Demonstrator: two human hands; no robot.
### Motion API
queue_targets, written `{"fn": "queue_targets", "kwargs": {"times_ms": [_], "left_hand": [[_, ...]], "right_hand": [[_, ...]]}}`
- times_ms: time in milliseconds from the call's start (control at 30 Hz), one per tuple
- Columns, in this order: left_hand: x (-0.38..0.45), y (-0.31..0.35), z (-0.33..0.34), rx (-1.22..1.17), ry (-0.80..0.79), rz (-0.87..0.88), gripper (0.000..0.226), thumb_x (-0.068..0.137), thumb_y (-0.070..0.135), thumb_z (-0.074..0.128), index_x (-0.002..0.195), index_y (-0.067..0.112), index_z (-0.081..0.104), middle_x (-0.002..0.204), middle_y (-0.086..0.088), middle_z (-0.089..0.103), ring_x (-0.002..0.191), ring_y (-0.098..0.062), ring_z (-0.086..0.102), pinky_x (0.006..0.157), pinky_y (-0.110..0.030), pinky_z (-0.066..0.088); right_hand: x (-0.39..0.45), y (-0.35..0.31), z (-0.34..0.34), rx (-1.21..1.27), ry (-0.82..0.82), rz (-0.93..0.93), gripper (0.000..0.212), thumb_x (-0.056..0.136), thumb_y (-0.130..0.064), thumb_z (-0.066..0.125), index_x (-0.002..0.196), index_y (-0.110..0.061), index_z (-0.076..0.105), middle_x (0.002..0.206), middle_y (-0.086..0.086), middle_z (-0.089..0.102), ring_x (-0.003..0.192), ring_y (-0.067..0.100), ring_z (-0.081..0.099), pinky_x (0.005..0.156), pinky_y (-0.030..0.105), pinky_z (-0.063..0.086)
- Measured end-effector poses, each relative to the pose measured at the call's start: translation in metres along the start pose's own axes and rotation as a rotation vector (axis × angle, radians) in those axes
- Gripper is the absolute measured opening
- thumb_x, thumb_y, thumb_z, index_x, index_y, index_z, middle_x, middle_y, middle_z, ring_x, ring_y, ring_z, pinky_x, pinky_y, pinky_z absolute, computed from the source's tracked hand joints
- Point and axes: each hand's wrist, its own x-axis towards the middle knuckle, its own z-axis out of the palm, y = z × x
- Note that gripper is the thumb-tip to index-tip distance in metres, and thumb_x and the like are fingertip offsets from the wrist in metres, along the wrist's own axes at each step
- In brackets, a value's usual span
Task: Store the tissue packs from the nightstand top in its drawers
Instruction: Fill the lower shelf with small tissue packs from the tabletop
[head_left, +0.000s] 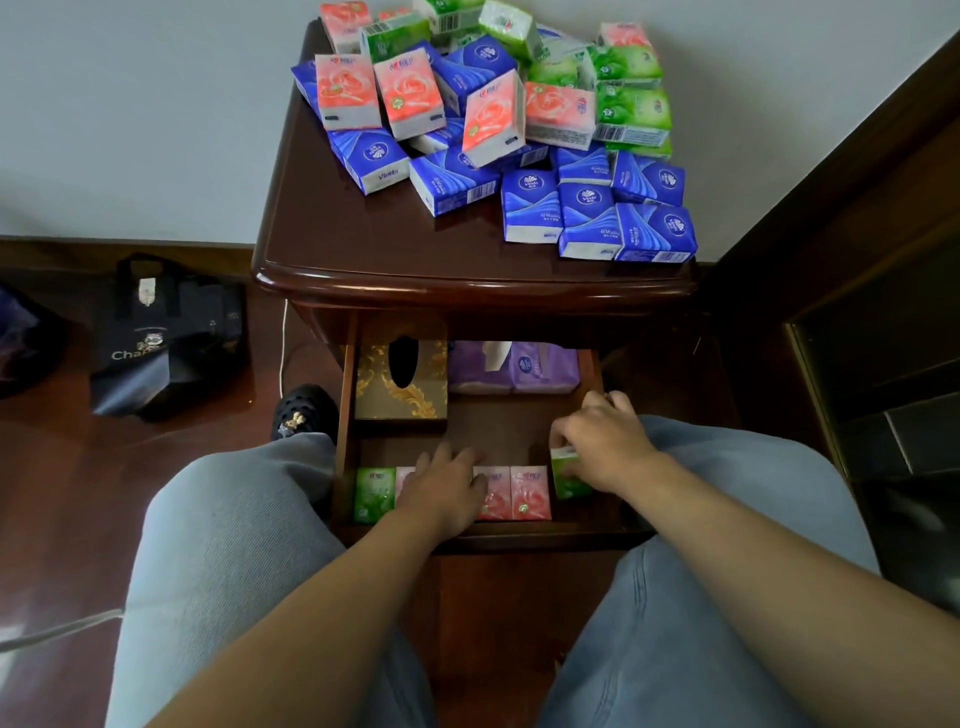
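reaching into the open drawer (592, 374) at the centre of the frame, both hands work along its front edge. the right hand (605, 441) curls its fingers round a green pack (567, 475), held upright at the right end of a row of packs. the left hand (444, 486) lies flat with relaxed fingers on top of that row, covering a pink pack; a green pack (374, 493) sits at the row's left end and two pink packs (519, 493) show between the hands. at the back of the drawer stand a gold tissue box (402, 384) on the left and purple tissue packs (511, 366) just beside it on the right. on the nightstand (363, 244) top, in the upper middle of the frame, lies a heap of packs (493, 119): blue ones toward the front and right, pink ones in the middle, green ones at the back and right. a dark bag (166, 338) rests on the floor at the left, and a black shoe (304, 413) shows just left of the drawer. grey trouser legs fill the lower frame on both sides.
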Motion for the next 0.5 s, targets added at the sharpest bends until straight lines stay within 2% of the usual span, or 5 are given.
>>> {"fn": "queue_targets", "kwargs": {"times_ms": [133,233,300,400,500], "left_hand": [[-0.002,-0.001,-0.001,0.08,-0.113,-0.04,0.057,0.105,0.048,0.037,0.16,0.03,0.031,0.167,-0.007,0.023,0.151,-0.04,0.021,0.12,-0.051,0.027],[-0.003,-0.002,0.0,0.079,-0.163,-0.045,0.06,0.106,0.049,0.037,0.161,0.026,0.029,0.169,-0.007,0.02,0.154,-0.038,0.015,0.121,-0.051,0.025],[-0.004,-0.003,-0.001,0.078,-0.164,-0.04,0.062,0.105,0.049,0.039,0.161,0.026,0.029,0.169,-0.007,0.02,0.154,-0.038,0.015,0.122,-0.05,0.025],[-0.004,-0.006,-0.003,0.045,-0.157,-0.049,0.062,0.103,0.047,0.043,0.16,0.026,0.03,0.168,-0.007,0.022,0.154,-0.036,0.018,0.123,-0.05,0.027],[-0.004,-0.008,-0.006,-0.003,-0.144,-0.073,0.06,0.103,0.041,0.045,0.16,0.026,0.032,0.166,-0.009,0.024,0.152,-0.035,0.023,0.122,-0.05,0.03]], "right_hand": [[0.006,-0.009,0.011,-0.186,-0.07,-0.054,0.025,0.095,-0.033,0.07,0.119,-0.03,0.072,0.123,0.001,0.068,0.132,0.023,0.048,0.128,0.049,0.004],[0.01,-0.016,0.022,-0.289,-0.128,-0.128,0.021,0.098,-0.019,0.061,0.112,-0.026,0.074,0.111,-0.002,0.072,0.124,0.021,0.058,0.129,0.051,-0.011],[0.013,-0.019,0.029,-0.351,-0.173,-0.171,0.021,0.098,-0.019,0.061,0.114,-0.025,0.074,0.114,-0.002,0.073,0.127,0.021,0.059,0.125,0.053,-0.018],[0.02,-0.022,0.039,-0.409,-0.217,-0.212,0.028,0.099,-0.026,0.062,0.125,-0.024,0.07,0.132,0.001,0.069,0.144,0.025,0.046,0.125,0.055,-0.018],[0.022,-0.021,0.047,-0.402,-0.245,-0.21,0.035,0.103,-0.03,0.055,0.135,-0.022,0.065,0.142,0.006,0.063,0.147,0.029,0.04,0.128,0.053,-0.011]]}}
